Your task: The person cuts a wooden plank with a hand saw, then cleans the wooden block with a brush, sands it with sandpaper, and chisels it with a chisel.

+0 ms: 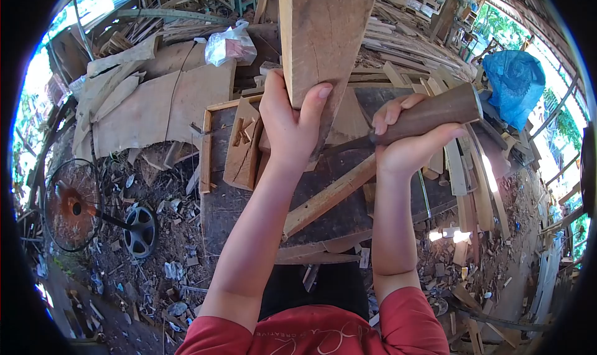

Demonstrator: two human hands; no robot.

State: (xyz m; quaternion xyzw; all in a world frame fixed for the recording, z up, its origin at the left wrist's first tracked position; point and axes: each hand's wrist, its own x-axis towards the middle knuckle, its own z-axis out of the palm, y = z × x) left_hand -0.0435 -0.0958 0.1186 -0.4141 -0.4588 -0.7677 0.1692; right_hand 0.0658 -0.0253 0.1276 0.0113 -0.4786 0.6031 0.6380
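A long, thick wooden plank (326,37) rises in front of me, its lower end near the bench top. My left hand (292,118) is closed around that lower part, thumb across its broad face. In my right hand (407,134) is a chisel (435,113) with a thick brown wooden handle and a metal ring at the butt end. Its dark shaft points left toward the plank's lower end, and the tip is hard to make out. Left of the plank, a short wood block (242,146) with cut recesses lies on the dark workbench (239,221).
A wooden strip (329,196) lies slantwise across the bench. At the left stand a fan (73,205) and a large sheet of board (134,106). A plastic bag (230,44) sits behind, with a blue sack (513,84) at right. Scrap wood and shavings litter the ground.
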